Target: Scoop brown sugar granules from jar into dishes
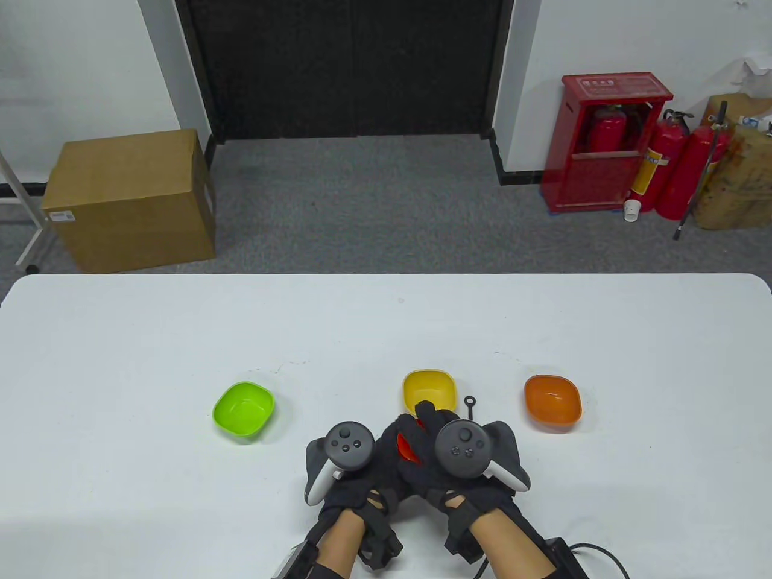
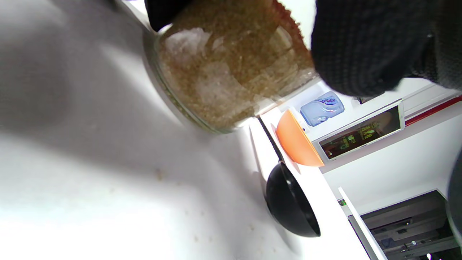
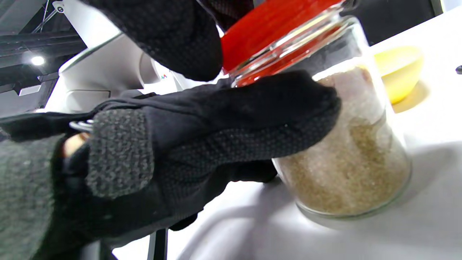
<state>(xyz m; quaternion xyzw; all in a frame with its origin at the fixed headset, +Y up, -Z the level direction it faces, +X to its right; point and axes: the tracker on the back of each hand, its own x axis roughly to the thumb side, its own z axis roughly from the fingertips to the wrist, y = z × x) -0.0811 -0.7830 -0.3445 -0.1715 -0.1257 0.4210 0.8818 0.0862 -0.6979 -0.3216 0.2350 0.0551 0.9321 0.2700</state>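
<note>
Jar [image 3: 346,159]: upright on the table [image 1: 120,362], between both hands, near the yellow dish [image 1: 429,390].
Left hand [image 1: 362,476]: fingers wrapped round the glass.
Right hand [image 1: 446,464]: closed over the red lid [image 3: 274,25].

Clear glass jar [image 3: 346,151] (glossy), grainy sugar [image 3: 343,180]

We see the table view evenly and brightly lit from overhead, sharp throughout, with only soft, short shadows beside the dishes on the white bench [image 1: 120,362] and slight bowing at the frame edges. In the left wrist view the bench is blown out to glare and crossed by broad grey shadows, and the glass jar [image 2: 231,65] is softly blurred. The right wrist view shows the near glove out of focus, a ceiling lamp [image 3: 37,60] flaring at upper left.
</note>
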